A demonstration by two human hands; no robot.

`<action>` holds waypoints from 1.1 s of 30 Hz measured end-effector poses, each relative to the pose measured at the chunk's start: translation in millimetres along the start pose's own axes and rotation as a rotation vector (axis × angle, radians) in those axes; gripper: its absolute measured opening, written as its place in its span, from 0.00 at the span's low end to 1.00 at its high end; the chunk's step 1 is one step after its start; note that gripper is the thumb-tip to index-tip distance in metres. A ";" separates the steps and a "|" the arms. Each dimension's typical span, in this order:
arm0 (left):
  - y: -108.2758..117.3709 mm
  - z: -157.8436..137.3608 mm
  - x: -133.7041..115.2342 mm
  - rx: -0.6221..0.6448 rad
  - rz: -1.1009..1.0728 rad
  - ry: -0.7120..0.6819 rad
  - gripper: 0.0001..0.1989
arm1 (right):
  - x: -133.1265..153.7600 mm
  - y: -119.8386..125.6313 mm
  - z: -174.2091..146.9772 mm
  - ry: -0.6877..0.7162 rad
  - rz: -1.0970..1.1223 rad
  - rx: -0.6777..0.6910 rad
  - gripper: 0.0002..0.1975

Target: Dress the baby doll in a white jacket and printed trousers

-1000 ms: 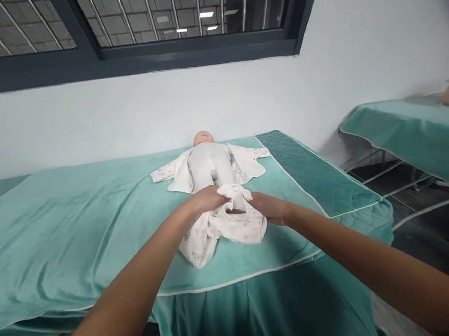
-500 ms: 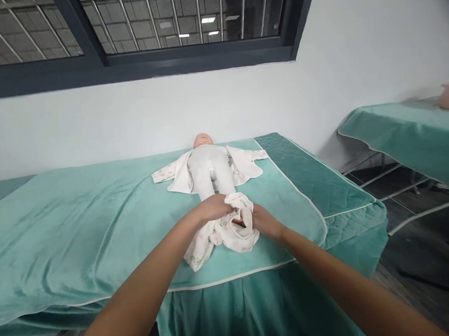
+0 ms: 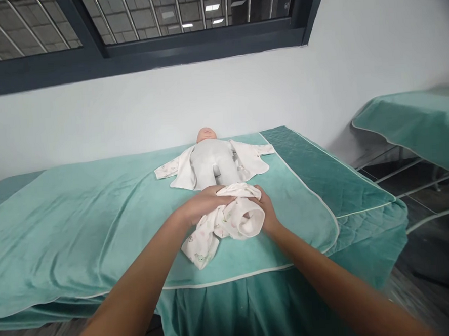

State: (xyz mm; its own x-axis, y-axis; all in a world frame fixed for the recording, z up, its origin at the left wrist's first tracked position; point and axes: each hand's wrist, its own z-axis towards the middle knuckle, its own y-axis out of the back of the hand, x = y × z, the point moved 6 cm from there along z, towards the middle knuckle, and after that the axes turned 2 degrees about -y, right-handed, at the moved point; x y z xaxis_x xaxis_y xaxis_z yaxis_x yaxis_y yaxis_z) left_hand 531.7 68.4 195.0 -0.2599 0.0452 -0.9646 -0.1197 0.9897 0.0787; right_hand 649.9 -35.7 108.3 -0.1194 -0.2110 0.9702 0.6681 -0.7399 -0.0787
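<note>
In the head view, the left hand (image 3: 206,202) grasps the upper left of a bunched, soft white cloth garment with a small coloured print (image 3: 228,221), and the right hand (image 3: 267,208) grasps its upper right edge, fingers partly hidden by the fabric. The garment is between the two hands, over the near part of a pale green plush blanket with white piping (image 3: 98,221); a round opening faces the camera and one end trails down to the left. Just beyond it, a baby doll with a light grey body and pink head (image 3: 211,161) lies face up, head toward the white wall (image 3: 167,105), its lower legs hidden. A white long-sleeved cloth top (image 3: 185,173) spreads open on both sides of the doll. A dark grey window frame (image 3: 202,47) is above
</note>
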 end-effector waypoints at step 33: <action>92.6 50.6 9.5 -0.351 -0.427 -0.301 0.19 | 83.4 -51.9 124.3 0.114 -0.431 0.778 0.13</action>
State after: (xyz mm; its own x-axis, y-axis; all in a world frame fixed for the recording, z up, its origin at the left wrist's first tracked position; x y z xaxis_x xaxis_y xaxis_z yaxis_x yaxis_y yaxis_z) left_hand 566.6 167.4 180.3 0.1553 -0.2577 -0.9537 -0.4741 0.8275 -0.3008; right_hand 696.5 64.5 221.8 -0.5198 -0.1076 0.8475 0.8521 -0.1363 0.5053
